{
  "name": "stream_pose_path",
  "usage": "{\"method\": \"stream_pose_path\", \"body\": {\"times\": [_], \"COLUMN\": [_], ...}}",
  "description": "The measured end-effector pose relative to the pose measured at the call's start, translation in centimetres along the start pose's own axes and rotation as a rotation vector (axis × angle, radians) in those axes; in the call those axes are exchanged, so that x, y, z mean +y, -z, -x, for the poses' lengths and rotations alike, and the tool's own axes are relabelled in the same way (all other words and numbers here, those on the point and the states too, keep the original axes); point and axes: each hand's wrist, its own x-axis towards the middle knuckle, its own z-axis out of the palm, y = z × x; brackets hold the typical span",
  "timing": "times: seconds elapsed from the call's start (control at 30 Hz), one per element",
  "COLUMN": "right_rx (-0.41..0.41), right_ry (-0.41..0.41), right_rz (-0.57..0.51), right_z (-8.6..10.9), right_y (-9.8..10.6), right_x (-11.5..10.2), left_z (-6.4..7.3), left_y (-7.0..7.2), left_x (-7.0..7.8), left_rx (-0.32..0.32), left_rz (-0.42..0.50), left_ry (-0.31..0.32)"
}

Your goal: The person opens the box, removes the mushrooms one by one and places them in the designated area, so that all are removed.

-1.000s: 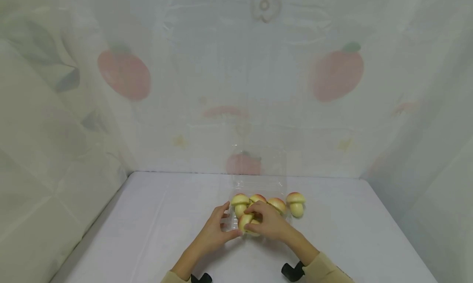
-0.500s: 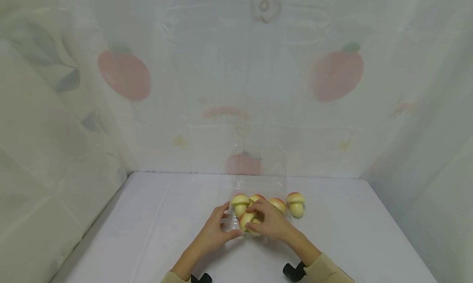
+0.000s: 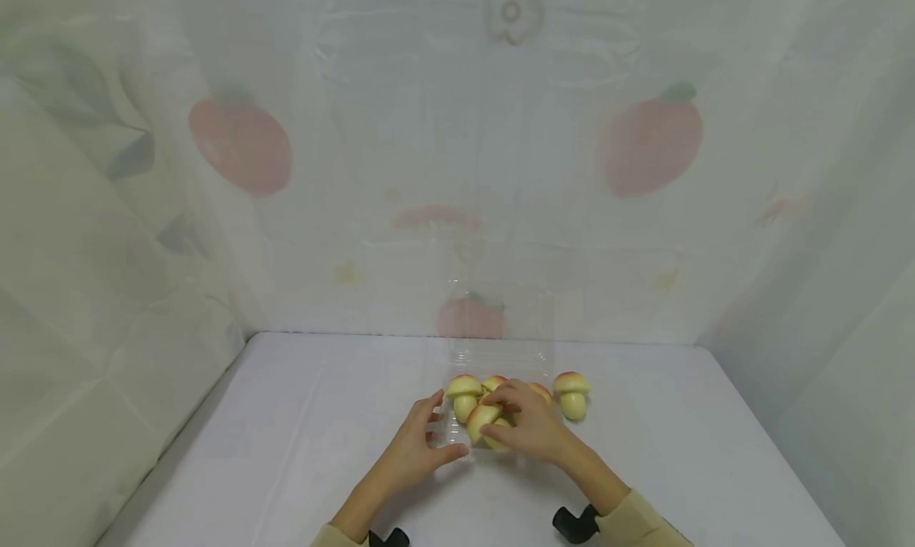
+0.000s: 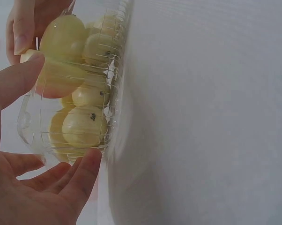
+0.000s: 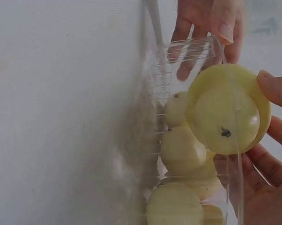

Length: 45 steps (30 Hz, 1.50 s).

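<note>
My right hand (image 3: 532, 424) pinches a toy mushroom (image 3: 479, 424), pale yellow with a reddish blush on its cap, at the near side of a clear plastic box (image 3: 452, 433). In the right wrist view the held mushroom (image 5: 227, 112) tilts with its stem end towards the camera, level with the box rim. Several like mushrooms (image 3: 465, 400) lie inside, partly hidden by my right hand. At the left near corner, my left hand (image 3: 422, 440) rests against the box with spread fingers; in the left wrist view its fingertips (image 4: 92, 157) touch the side wall and the thumb lies near the rim.
Another toy mushroom (image 3: 573, 396) stands on the white table (image 3: 322, 420) just right of the box. The transparent lid (image 3: 500, 317) is raised at the back. Fruit-printed curtains (image 3: 457, 134) enclose the table at the back and sides.
My right hand has shifted slightly right and away from me, carrying the pinched mushroom with it. My left hand and the box have not visibly moved.
</note>
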Motion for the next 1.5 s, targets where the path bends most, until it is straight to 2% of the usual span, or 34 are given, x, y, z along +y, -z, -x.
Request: {"method": "stream_pose_path", "body": {"times": [0.43, 0.87, 1.17, 1.5], "right_rx": [0.036, 0.109, 0.133, 0.182], "right_ry": [-0.047, 0.065, 0.006, 0.01], "right_rz": [-0.119, -0.109, -0.116, -0.086], "right_z": [0.6, 1.5, 2.4, 3.5], "right_y": [1.3, 2.8, 3.9, 5.6], "right_x": [-0.5, -0.2, -0.3, 0.2], "left_z": [0.2, 0.0, -0.1, -0.1], "left_y": [0.0, 0.1, 0.1, 0.3], "left_x": [0.1, -0.1, 0.0, 0.2], "left_rx": [0.0, 0.001, 0.001, -0.006], "left_rz": [-0.021, -0.043, -0.04, -0.034], "left_ry": [0.007, 0.018, -0.003, -0.002]}}
